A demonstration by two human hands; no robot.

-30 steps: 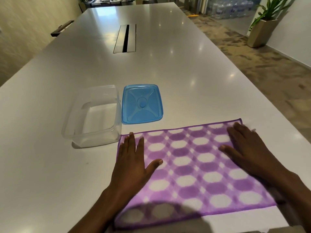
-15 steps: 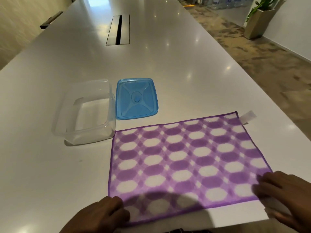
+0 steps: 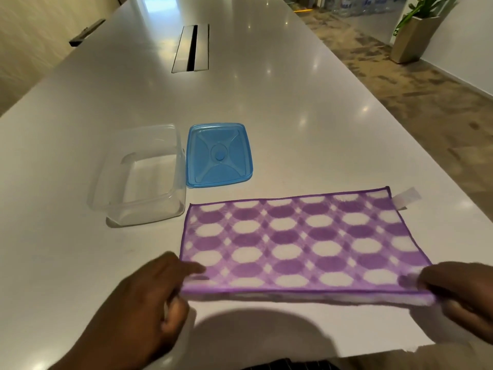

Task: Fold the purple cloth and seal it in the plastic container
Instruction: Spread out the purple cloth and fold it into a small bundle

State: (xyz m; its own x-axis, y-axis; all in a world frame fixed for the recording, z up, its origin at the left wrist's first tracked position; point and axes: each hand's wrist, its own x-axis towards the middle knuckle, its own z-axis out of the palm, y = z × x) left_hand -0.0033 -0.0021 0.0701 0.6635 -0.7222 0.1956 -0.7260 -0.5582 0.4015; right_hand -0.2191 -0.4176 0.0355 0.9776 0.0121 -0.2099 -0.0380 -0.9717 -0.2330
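The purple cloth with white ovals lies on the white table, its near edge raised off the surface. My left hand pinches the near left corner. My right hand pinches the near right corner. A white tag sticks out at the cloth's far right corner. The clear plastic container stands open and empty to the left of the cloth's far edge. Its blue lid lies flat beside it on the right.
A cable slot is set into the table farther back. The table's right edge runs close by the cloth. A potted plant stands on the carpeted floor at the far right.
My hands slid from the top of the cloth to its near corners, gripped them and lifted the near edge off the table. The camera tilted down.
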